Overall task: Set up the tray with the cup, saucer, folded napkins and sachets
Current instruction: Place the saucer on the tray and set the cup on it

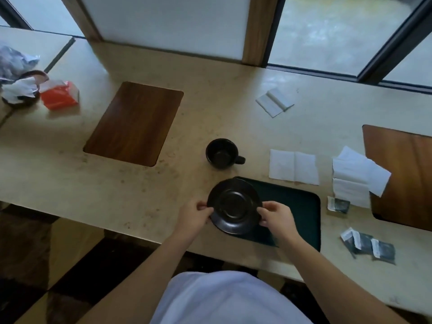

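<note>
Head view: both hands' fingers (265,208) grip the empty saucer (234,206) over the tray (301,206).

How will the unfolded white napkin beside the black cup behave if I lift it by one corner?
The napkin looks thin and creased, so it would probably droop and fold along its crease. It seems very light and may drift. It lies flat on the counter, so pinching an edge could need care.

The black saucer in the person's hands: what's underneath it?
Under the saucer, held by the left hand and right hand, lies the dark tray's left end, with counter past its edge. Whether saucer touches tray is unclear; that covered corner is hidden.
</note>
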